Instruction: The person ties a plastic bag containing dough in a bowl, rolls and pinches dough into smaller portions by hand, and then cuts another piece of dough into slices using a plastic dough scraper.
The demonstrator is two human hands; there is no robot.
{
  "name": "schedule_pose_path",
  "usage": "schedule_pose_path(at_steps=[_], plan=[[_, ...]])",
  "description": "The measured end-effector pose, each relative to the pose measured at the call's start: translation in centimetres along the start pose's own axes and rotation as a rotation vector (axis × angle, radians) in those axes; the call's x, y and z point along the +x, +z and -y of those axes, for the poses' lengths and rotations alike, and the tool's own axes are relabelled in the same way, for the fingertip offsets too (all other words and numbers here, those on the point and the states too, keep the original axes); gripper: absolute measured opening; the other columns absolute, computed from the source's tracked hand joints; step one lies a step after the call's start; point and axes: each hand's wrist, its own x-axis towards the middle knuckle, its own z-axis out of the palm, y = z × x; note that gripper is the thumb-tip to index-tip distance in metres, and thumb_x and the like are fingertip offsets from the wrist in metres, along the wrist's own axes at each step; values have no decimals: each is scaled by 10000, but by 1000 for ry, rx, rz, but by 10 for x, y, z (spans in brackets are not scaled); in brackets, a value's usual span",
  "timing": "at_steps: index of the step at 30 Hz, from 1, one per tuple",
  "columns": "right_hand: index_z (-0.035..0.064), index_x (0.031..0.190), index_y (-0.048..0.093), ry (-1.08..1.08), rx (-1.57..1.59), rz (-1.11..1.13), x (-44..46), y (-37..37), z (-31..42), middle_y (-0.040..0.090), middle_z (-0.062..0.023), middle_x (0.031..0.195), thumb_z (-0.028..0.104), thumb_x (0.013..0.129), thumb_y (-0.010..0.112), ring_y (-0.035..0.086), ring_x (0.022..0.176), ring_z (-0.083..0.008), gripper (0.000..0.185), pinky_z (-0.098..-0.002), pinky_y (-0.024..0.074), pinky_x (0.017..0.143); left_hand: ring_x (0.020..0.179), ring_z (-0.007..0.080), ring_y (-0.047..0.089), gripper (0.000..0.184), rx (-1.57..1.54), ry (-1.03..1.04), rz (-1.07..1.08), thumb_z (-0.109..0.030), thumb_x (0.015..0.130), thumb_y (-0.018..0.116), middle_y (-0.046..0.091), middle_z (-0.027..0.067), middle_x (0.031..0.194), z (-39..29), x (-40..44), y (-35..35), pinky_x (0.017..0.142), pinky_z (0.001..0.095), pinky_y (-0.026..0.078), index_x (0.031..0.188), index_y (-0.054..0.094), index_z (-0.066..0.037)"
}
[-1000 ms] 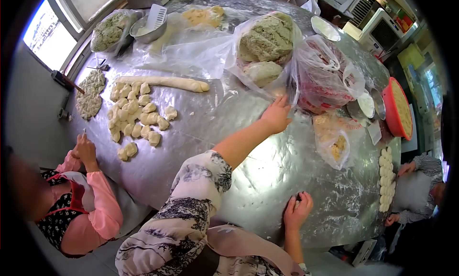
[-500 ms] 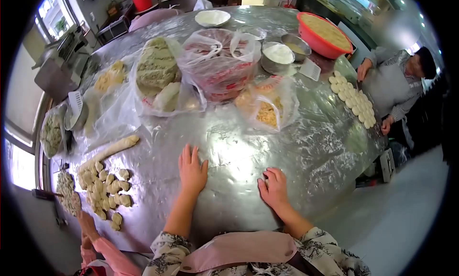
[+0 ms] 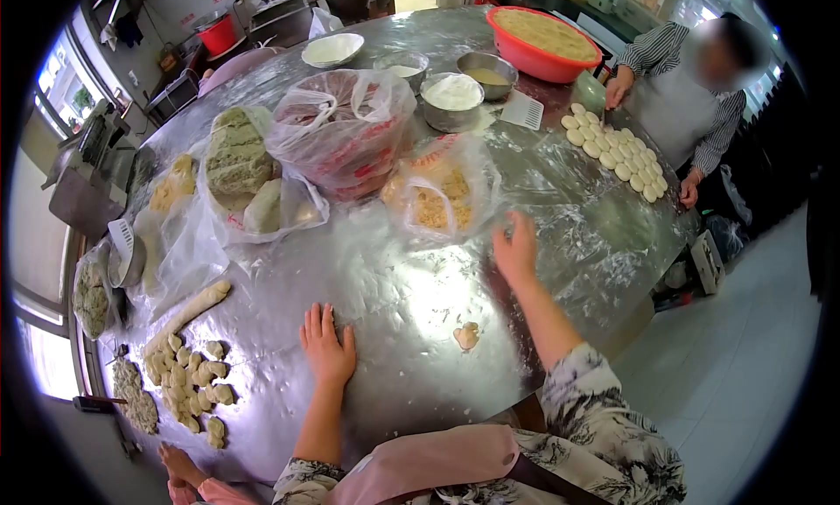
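Note:
My left hand (image 3: 328,347) rests palm down on the metal table (image 3: 394,365), its fingers stretched out and nothing in it. Farther forward, my right hand (image 3: 516,245) reaches out with fingers apart and no visible object between them. It is just right of a clear plastic bag (image 3: 442,199) of yellow-orange crumbly food, and I cannot tell whether they touch. A small dough piece (image 3: 466,335) lies between my forearms. Cut dough pieces (image 3: 186,382) and a dough roll (image 3: 188,315) are off to the left of my left hand.
Bagged greenish dough (image 3: 236,159) and a large tied bag (image 3: 341,133) stand across the table. Behind them are a bowl of white powder (image 3: 452,94) and a red basin (image 3: 547,45). A co-worker (image 3: 674,102) stands by rows of dough rounds (image 3: 617,150). Another person's hands (image 3: 178,466) show lower left.
My right hand has moved forward toward the bag of crumbly food, and the small dough piece is now visible on the table. The view has shifted. My left hand stays flat.

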Motion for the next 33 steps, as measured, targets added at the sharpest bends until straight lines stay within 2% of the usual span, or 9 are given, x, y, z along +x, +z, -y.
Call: schedule_pose_path(at_steps=[3,8,14,18,21,26,28,31,33], plan=[[-23,1154,589,15,-133,-60,87,12,-31,587,-255,1154,253,863,677,550,1085,-405,411,-454,446,943,1409,372,345,589,4,-14,2,-265,877,627,410,196,1499,-5,1,-4,1170,514,224,1410,475,-63],[-19,1238,553,484,-208,14,202,36,-62,542,-297,1257,408,803,726,542,1166,-446,634,-462,460,987,1379,382,375,582,33,-18,-16,-228,831,650,449,195,1459,-11,5,-4,1153,515,245,1366,501,-55],[11,1376,418,794,-190,-27,289,79,-99,383,-300,1435,520,693,798,401,1316,-472,933,-508,357,1094,1362,419,377,597,55,-20,18,-224,810,631,446,230,1448,-14,10,-4,1138,540,241,1353,499,-15],[100,1461,309,810,-312,12,314,96,-85,281,-260,1509,531,626,853,258,1406,-450,1085,-508,240,1156,1357,435,374,618,66,-55,50,-235,792,620,437,249,1445,-16,13,-6,1133,560,233,1348,493,3],[130,1467,318,891,-397,57,327,105,-72,295,-235,1509,506,604,878,265,1408,-436,1095,-503,242,1157,1358,442,365,618,68,-42,63,-230,788,613,429,251,1448,-11,12,-2,1134,563,229,1344,489,8],[156,1496,232,976,-474,166,352,106,-67,334,-191,1489,479,590,892,374,1350,-389,1167,-491,384,1095,1331,457,381,607,56,-49,67,-245,779,619,447,257,1422,-13,13,-7,1123,567,240,1318,509,12],[162,1497,229,984,-515,178,357,110,-77,330,-186,1493,466,580,902,384,1346,-383,1177,-466,394,1091,1328,458,383,603,61,-38,56,-241,776,623,451,256,1416,-13,12,-6,1119,564,248,1313,514,11],[77,1467,255,939,-437,135,358,96,-94,377,-197,1463,372,568,921,411,1335,-374,1157,-420,432,1067,1325,454,388,600,54,-38,57,-234,772,632,456,255,1410,-15,14,-9,1114,558,258,1310,519,7],[7,1412,356,879,-383,20,354,95,-109,496,-210,1376,320,561,925,502,1271,-349,1070,-412,463,1037,1325,448,391,600,52,-47,57,-232,771,641,458,251,1407,-16,14,-12,1112,553,264,1310,522,0]])
